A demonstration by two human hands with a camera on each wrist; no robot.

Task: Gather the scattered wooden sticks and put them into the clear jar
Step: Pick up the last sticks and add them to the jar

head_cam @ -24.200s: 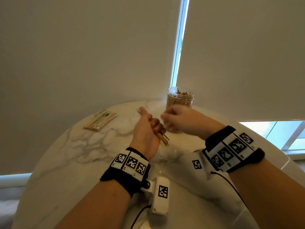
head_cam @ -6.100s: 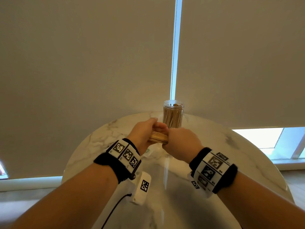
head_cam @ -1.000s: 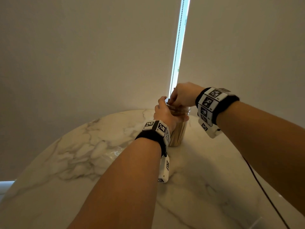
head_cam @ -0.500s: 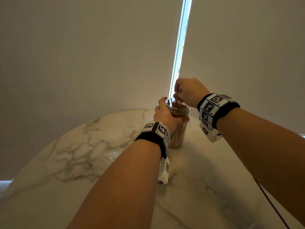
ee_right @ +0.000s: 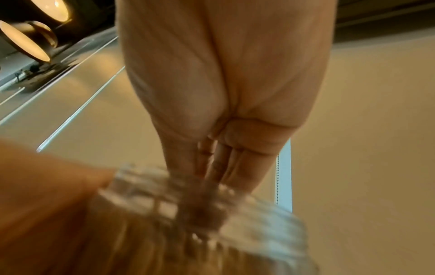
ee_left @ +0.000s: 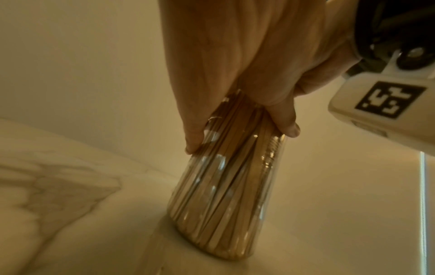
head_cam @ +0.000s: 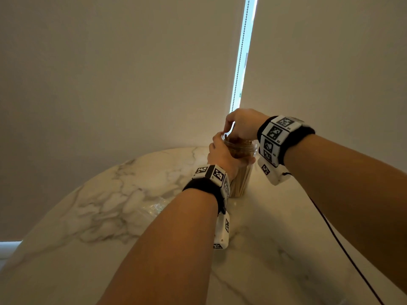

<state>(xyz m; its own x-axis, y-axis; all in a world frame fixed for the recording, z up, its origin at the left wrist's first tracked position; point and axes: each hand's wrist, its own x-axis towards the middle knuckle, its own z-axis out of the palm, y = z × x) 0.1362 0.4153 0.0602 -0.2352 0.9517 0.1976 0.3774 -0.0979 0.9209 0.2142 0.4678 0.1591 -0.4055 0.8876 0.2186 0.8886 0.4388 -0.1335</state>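
The clear jar (head_cam: 243, 150) stands upright at the far side of the marble table (head_cam: 123, 194), packed with wooden sticks (head_cam: 241, 183). My left hand (head_cam: 220, 153) grips the jar around its upper part; in the left wrist view thumb and fingers of the left hand (ee_left: 242, 135) wrap the jar (ee_left: 226, 186). My right hand (head_cam: 239, 128) is over the jar mouth. Its fingers (ee_right: 226, 167) point straight down, bunched together, and touch the stick tops at the blurred jar rim (ee_right: 164, 201). I see no loose sticks on the table.
A crumpled clear plastic wrapper (head_cam: 154, 209) lies on the table left of my left forearm. A black cable (head_cam: 343, 249) trails across the right side. Closed roller blinds with a bead chain (head_cam: 241, 51) stand just behind the jar.
The right hand rose a little off the jar mouth half a second ago and has come back down onto the stick tops. The left hand keeps its hold on the jar.
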